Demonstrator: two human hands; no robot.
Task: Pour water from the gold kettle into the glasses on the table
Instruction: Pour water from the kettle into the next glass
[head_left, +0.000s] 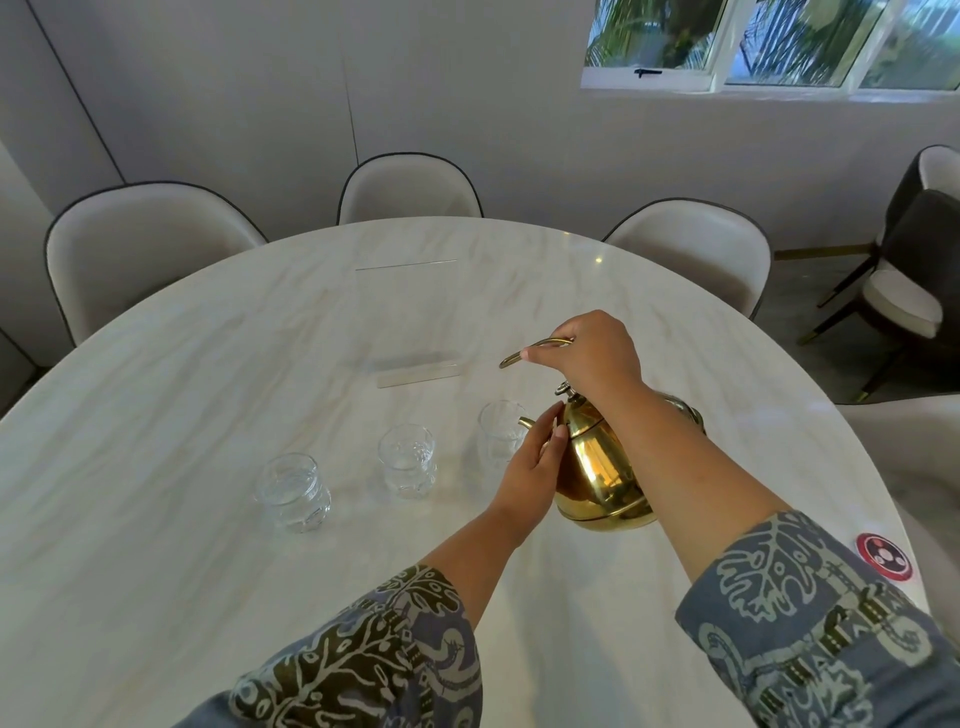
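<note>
The gold kettle (602, 467) is tilted to the left above the white marble table (208, 571). My right hand (587, 353) is closed around its curved top handle. My left hand (535, 462) rests flat against the kettle's left side, fingers together, near the spout. The spout tip sits over the rim of the right glass (498, 434). A middle glass (406, 460) and a left glass (293, 491) stand in a row to the left; the left one holds water. I cannot tell whether water is flowing.
A clear acrylic sign stand (410, 332) rises behind the glasses at mid table. A red round sticker (884, 556) lies near the right table edge. Three pale chairs (410, 192) line the far side, and a dark chair (914, 270) stands at the right.
</note>
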